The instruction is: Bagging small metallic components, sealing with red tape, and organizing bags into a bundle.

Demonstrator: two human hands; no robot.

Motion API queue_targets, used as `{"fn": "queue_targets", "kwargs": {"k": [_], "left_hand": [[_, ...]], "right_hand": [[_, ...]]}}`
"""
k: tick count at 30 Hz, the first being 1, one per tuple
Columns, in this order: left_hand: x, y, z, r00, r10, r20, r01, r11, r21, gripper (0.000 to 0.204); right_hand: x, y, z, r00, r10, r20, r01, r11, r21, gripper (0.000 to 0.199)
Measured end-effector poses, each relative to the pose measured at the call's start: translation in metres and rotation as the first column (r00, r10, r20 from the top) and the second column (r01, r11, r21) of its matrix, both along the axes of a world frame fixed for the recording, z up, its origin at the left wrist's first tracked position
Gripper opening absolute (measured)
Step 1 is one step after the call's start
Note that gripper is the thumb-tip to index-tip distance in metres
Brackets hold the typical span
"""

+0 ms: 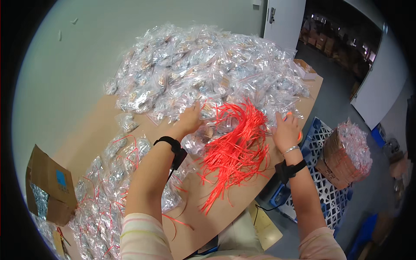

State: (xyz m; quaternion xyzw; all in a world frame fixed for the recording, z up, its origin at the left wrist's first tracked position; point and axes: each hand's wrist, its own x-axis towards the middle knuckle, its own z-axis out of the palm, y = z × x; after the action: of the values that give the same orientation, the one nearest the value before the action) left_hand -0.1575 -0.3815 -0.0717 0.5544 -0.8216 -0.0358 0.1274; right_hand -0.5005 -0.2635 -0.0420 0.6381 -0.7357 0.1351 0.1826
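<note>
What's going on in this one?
Someone works bare-handed at a table. Their left hand is at the near edge of a big pile of clear bags; its grip is unclear. Their right hand holds something orange. A heap of red strips lies between the hands, with more bags to the left.

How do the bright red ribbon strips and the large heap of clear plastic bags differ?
Colour: the bright red ribbon strips are vivid red; the large heap of clear plastic bags is mostly transparent and shiny.
Shape: the strips are long and thin; the heap's bags are crumpled, bulging packets.
Size: the strips' bundle is much smaller than the heap.
Shared: both are loose piles on the tan tabletop.
</note>
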Motion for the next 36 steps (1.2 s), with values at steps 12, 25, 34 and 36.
{"fn": "queue_targets", "kwargs": {"k": [12,25,34,36], "left_hand": [[0.001,0.011,0.026,0.980,-0.192,0.048,0.186,0.977,0.104,0.057],[0.016,0.019,0.012,0.976,-0.215,-0.023,0.215,0.977,0.014,0.064],[0.026,-0.033,-0.003,0.654,0.274,-0.705,0.290,0.770,0.569,0.062],[0.068,-0.043,-0.003,0.704,-0.376,0.602,0.136,0.904,0.405,0.050]], "right_hand": [[0.115,-0.079,0.000,0.835,0.532,-0.138,-0.548,0.827,-0.127,0.016],[0.073,-0.046,0.001,0.916,0.373,-0.147,-0.390,0.915,-0.106,0.042],[0.187,-0.085,-0.010,0.691,0.720,0.063,-0.712,0.665,0.225,0.064],[0.219,-0.084,0.001,0.714,0.700,0.027,-0.669,0.671,0.319,0.062]]}}
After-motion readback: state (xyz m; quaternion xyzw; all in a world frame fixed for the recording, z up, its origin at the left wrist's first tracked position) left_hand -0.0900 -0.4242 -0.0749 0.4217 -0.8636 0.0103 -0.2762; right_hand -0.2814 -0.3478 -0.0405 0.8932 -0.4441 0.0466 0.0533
